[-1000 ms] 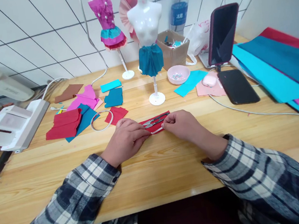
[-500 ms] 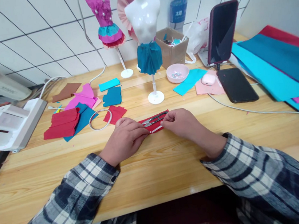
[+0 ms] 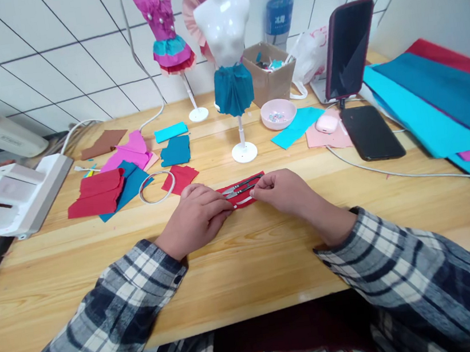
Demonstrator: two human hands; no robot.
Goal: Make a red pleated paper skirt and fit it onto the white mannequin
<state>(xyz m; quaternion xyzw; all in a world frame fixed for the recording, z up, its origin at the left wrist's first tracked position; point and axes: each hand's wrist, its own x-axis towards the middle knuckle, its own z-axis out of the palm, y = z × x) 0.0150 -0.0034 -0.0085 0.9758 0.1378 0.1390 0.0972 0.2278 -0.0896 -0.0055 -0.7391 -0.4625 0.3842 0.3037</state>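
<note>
A small piece of red crepe paper [image 3: 256, 198] lies flat on the wooden table in front of me. On it rest thread snips [image 3: 242, 188] with dark handles and pale blades. Along its near edge runs a narrow white strip of tape or backing [image 3: 245, 201], slightly bowed. My left hand [image 3: 194, 215] is closed, its fingertips pressing the left end of the red paper. The thumb and index finger of my right hand [image 3: 283, 193] pinch the right end of the white strip. What lies under my left fingers is hidden.
Behind the paper stands a white mannequin [image 3: 223, 21] in a teal skirt. Red paper scraps [image 3: 96, 193] and a tape ring [image 3: 157, 187] lie left. A bead bowl [image 3: 279, 114], a black phone [image 3: 373, 133] and large coloured sheets [image 3: 436, 97] sit right.
My right hand has shifted slightly left, and the white strip, straight before, now bows. My left hand stays on the red paper. The whole view has moved a little.
</note>
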